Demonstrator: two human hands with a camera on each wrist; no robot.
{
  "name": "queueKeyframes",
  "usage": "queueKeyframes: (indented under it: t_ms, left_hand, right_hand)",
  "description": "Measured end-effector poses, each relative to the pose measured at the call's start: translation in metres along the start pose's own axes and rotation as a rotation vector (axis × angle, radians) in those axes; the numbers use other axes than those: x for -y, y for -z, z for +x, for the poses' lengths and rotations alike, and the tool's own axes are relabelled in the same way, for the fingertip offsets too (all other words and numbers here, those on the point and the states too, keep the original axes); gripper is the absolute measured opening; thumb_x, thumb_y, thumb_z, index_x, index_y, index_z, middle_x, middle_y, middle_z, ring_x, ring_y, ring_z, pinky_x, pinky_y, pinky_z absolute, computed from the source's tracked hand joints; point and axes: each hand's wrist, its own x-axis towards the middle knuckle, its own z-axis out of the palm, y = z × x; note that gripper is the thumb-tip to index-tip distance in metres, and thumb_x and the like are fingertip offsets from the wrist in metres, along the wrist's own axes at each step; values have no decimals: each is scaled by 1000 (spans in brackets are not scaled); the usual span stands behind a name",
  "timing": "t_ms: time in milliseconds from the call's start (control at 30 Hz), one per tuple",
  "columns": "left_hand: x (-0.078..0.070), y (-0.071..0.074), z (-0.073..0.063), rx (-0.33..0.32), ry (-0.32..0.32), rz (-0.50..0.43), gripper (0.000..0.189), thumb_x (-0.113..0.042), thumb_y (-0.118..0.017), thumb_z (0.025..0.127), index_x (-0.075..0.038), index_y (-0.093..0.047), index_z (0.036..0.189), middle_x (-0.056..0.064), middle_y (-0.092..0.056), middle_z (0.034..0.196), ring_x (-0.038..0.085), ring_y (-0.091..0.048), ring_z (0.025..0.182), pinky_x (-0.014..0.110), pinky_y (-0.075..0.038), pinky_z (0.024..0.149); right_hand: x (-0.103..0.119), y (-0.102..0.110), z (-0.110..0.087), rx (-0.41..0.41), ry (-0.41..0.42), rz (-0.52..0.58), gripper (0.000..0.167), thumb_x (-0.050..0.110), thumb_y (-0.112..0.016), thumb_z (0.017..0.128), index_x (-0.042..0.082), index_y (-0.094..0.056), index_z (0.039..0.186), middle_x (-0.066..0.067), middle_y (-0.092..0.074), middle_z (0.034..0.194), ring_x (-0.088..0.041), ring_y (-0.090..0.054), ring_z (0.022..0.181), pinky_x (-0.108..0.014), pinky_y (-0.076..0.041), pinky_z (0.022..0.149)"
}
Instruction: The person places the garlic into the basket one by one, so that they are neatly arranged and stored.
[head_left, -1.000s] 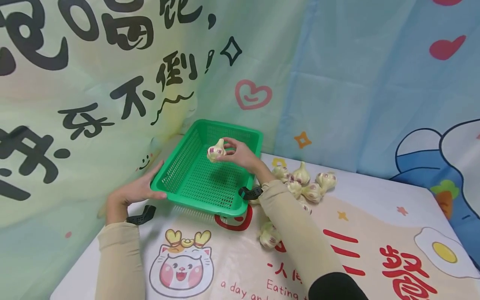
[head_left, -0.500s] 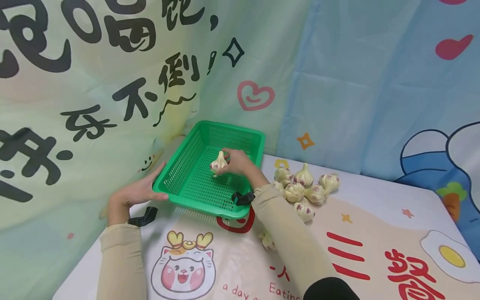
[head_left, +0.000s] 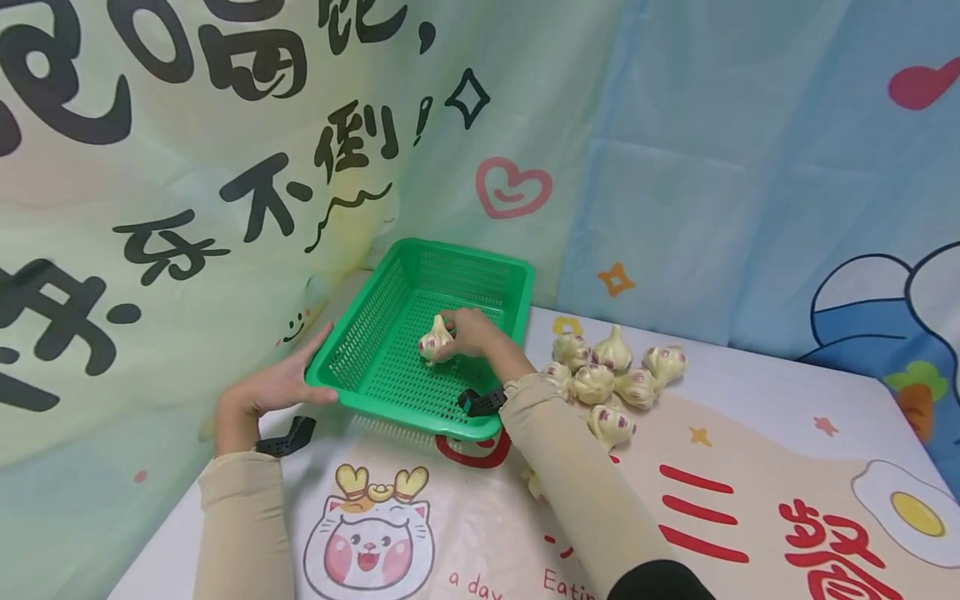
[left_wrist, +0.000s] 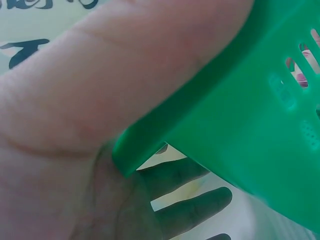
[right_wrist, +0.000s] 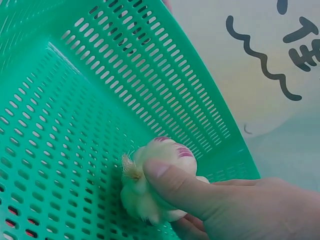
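A green perforated plastic basket [head_left: 412, 422] stands at the table's back left. My left hand [head_left: 281, 381] touches its left front corner, the thumb [left_wrist: 125, 65] along the rim and the other fingers straight and spread against the outside. Low inside the basket, my right hand [head_left: 476, 335] pinches a garlic bulb [head_left: 435, 343] between thumb and fingers. This bulb [right_wrist: 172, 155] is whitish with purple streaks, and its roots show in the right wrist view. Whether it touches the basket floor I cannot tell.
Several garlic bulbs [head_left: 594, 383] lie clustered right of the basket, with one bulb [head_left: 611, 427] just in front. Another bulb [head_left: 534, 483] is mostly hidden by my right forearm. Printed curtains [head_left: 675, 183] hang behind and left of the table.
My right hand has lowered the garlic bulb deeper into the basket. My left hand stays at the corner. The view has shifted slightly.
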Motion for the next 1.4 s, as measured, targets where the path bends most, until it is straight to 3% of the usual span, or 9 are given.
queueKeyframes:
  t_ms: [233, 333, 467, 633, 800, 933, 1100, 1233, 1400]
  left_hand:
    - [-1, 1, -2, 3, -7, 7, 118, -20, -77, 78, -15, 14, 152, 26, -11, 154, 37, -20, 134, 59, -12, 109]
    - [0, 2, -3, 2, -8, 10, 118, -21, -77, 77, -16, 14, 152, 26, -10, 155, 37, -19, 136, 60, -12, 109]
    - [1, 2, -5, 2, -6, 9, 118, -21, -77, 78, -17, 14, 152, 26, -9, 155, 38, -17, 136, 60, -11, 109]
    - [2, 1, -6, 2, -8, 3, 117, -21, -77, 78, -16, 14, 152, 26, -9, 155, 37, -18, 136, 60, -11, 110]
    - [2, 1, -8, 2, -10, -4, 118, -21, -77, 78, -16, 14, 152, 25, -5, 156, 38, -16, 137, 61, -10, 109]
    - [2, 1, -7, 3, -11, -10, 117, -21, -77, 78, -16, 15, 152, 24, -3, 156, 38, -15, 137, 60, -10, 110]
    - [3, 1, -2, 1, -9, 2, 116, -22, -76, 79, -17, 14, 152, 24, -2, 156, 37, -16, 137, 59, -12, 110]
    - [3, 1, 0, 1, -8, 22, 116, -23, -76, 79, -16, 14, 152, 24, 0, 157, 39, -13, 138, 60, -11, 109]
    - [3, 1, 1, -5, 5, 34, 115, -23, -75, 80, -18, 13, 152, 25, 0, 156, 40, -11, 139, 61, -11, 109]
  right_hand:
    - [4, 2, -2, 4, 1, -64, 71, 39, -72, 83, 5, -46, 140, -9, -69, 110, -23, -61, 105, -39, -21, 116]
    - [4, 2, -2, -10, 32, -104, 45, 40, -68, 86, 0, -64, 105, -2, -61, 72, -16, -55, 69, -37, -29, 109]
    - [4, 0, -1, -18, 65, -124, 43, 42, -65, 88, 10, -47, 65, 5, -31, 52, -11, -27, 51, -38, -36, 90]
    - [5, -1, -2, -9, 76, -110, 45, 45, -65, 87, 14, -43, 63, 7, -29, 51, -9, -26, 51, -36, -37, 88]
    - [9, -1, -6, 13, 72, -48, 45, 47, -66, 85, 14, -44, 64, 7, -32, 53, -8, -27, 52, -26, -31, 59]
    - [11, 0, -8, -4, 25, -8, 48, 50, -66, 84, 15, -42, 61, 6, -32, 55, -9, -28, 53, -24, -29, 54]
    - [14, 5, -9, -48, -19, -20, 51, 55, -61, 86, 4, -65, 86, -5, -58, 69, -15, -43, 62, -30, -41, 65]
    - [24, 17, -12, -91, -3, -95, 73, 60, -59, 85, 12, -50, 139, -6, -63, 126, -23, -61, 99, -38, -49, 83]
    - [34, 43, -33, -157, 28, -111, 75, 61, -58, 84, 22, -39, 146, -1, -54, 139, -22, -64, 80, -31, -41, 53]
